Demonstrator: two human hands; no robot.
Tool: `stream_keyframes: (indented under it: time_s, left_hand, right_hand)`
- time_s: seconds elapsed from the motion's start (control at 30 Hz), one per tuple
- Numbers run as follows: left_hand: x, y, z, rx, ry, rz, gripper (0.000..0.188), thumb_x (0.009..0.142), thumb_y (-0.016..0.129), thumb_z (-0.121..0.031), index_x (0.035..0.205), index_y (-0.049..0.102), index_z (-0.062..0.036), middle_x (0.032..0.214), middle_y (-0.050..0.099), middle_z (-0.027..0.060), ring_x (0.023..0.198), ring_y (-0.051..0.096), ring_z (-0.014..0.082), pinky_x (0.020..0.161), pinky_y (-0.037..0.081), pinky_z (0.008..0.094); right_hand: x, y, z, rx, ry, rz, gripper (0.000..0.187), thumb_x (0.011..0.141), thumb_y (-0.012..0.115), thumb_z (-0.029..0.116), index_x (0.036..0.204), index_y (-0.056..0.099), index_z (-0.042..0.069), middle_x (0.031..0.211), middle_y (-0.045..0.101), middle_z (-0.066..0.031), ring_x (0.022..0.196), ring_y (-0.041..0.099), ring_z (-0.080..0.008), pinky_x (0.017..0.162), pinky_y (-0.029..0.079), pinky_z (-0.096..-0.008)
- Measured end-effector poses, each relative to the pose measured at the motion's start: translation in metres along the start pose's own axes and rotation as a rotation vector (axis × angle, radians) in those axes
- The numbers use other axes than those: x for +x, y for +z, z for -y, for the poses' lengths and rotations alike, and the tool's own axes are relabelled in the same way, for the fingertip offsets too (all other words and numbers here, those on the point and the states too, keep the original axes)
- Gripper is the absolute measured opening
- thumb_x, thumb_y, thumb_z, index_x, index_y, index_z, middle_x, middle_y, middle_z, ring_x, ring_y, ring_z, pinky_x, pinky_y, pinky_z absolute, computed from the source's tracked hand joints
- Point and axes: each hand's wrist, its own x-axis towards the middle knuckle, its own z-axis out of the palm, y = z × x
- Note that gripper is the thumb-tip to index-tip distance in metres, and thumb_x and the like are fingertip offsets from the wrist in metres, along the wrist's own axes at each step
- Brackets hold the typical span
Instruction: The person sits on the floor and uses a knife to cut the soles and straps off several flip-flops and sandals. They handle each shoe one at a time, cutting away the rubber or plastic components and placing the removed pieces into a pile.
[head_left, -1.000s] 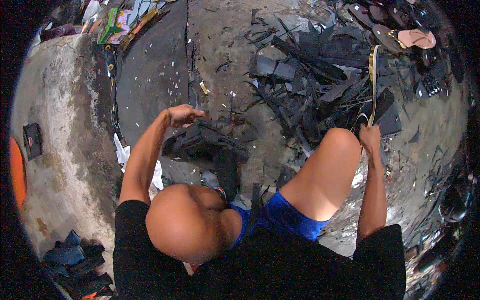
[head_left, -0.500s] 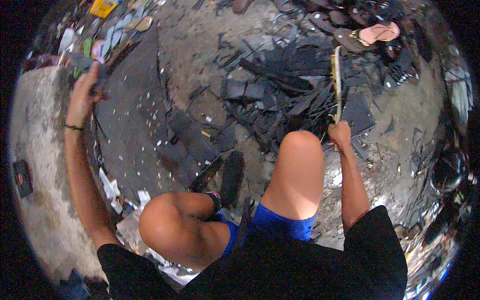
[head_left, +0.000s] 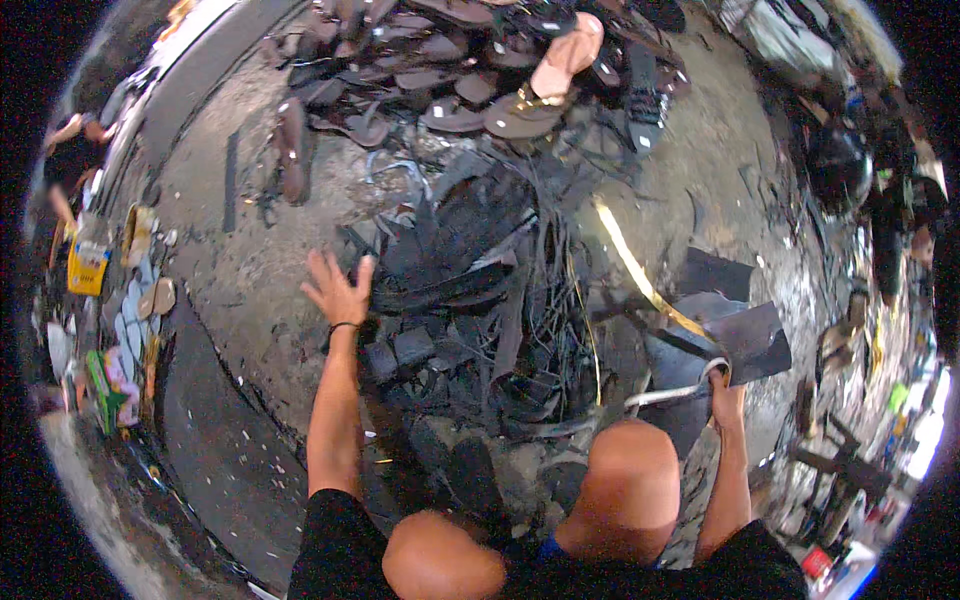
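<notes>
My left hand (head_left: pixel 338 288) is open, its fingers spread over the left edge of a heap of black scraps and strips (head_left: pixel 455 235). It holds nothing. Closed around a long, narrow strip (head_left: pixel 640 272), gold on one face and whitish on the other, is my right hand (head_left: pixel 729 402). The strip's gold length reaches up and left from the hand, while a whitish part loops beside it, above my right knee. Beneath the strip lie flat black sheets (head_left: pixel 758 342) on the floor.
Many dark sandals (head_left: pixel 430 78) are piled at the far side, with a pink-soled sandal (head_left: pixel 568 55) among them. To the left are a dark mat (head_left: pixel 215 430) and a yellow container (head_left: pixel 88 268). Assorted clutter lines the right side.
The view has swung, bringing the sandal pile toward the middle. My left hand has gone from the far left to the scrap heap, fingers now spread. The strip, upright before, now slants and loops.
</notes>
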Motion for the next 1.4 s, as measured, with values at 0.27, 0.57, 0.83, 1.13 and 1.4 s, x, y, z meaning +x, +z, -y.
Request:
stream_keyframes:
  time_s: [0.27,0.57,0.83,1.13,1.4]
  left_hand:
    - [-0.031,0.026,-0.098,-0.501,0.433,0.283,0.077,0.095,0.045,-0.059,0.128,0.053,0.0108,0.16,0.016,0.0234,0.15,0.008,0.0349,0.119,0.002,0.0498]
    - [-0.121,-0.036,-0.201,-1.231,0.198,0.837,0.085,0.087,0.073,-0.035,0.149,0.029,0.0023,0.143,0.045,0.0166,0.129,0.045,0.0249,0.111,0.032,0.0363]
    - [-0.124,-0.03,-0.225,-0.9,0.529,0.753,0.077,0.09,0.063,-0.05,0.152,0.033,-0.0159,0.144,0.046,0.0157,0.137,0.039,0.0287,0.113,0.021,0.0445]
    - [-0.152,-0.016,-0.24,-0.971,0.391,0.83,0.084,0.094,0.055,-0.049,0.158,0.012,-0.0139,0.152,0.033,0.0213,0.143,0.027,0.0362,0.116,0.016,0.0449]
    - [-0.173,-0.03,-0.256,-0.984,0.492,0.628,0.094,0.088,0.064,-0.05,0.156,0.015,-0.0067,0.148,0.037,0.0262,0.138,0.035,0.0378,0.114,0.028,0.0438]
  right_hand:
    - [-0.002,0.036,-0.062,-0.237,0.012,0.142,0.042,0.092,0.06,0.02,0.127,0.055,-0.001,0.123,0.061,-0.0218,0.112,0.058,-0.0365,0.096,0.043,-0.0452]
    - [0.004,0.094,0.007,-0.214,0.006,0.263,0.041,0.091,0.059,0.009,0.129,0.05,-0.003,0.122,0.061,-0.0229,0.114,0.059,-0.036,0.1,0.044,-0.043]
    - [0.02,0.09,0.008,-0.103,0.036,0.403,0.04,0.093,0.056,0.008,0.132,0.051,0.002,0.12,0.064,-0.0177,0.11,0.06,-0.0309,0.098,0.045,-0.042]
    - [0.028,0.103,-0.033,-0.127,0.029,0.506,0.026,0.094,0.053,0.012,0.117,0.063,0.004,0.11,0.067,-0.014,0.097,0.062,-0.0259,0.085,0.049,-0.0426]
    - [0.01,0.131,0.0,0.613,0.008,0.758,0.045,0.096,0.054,0.016,0.14,0.047,0.009,0.136,0.054,-0.0126,0.125,0.05,-0.0229,0.106,0.041,-0.0406]
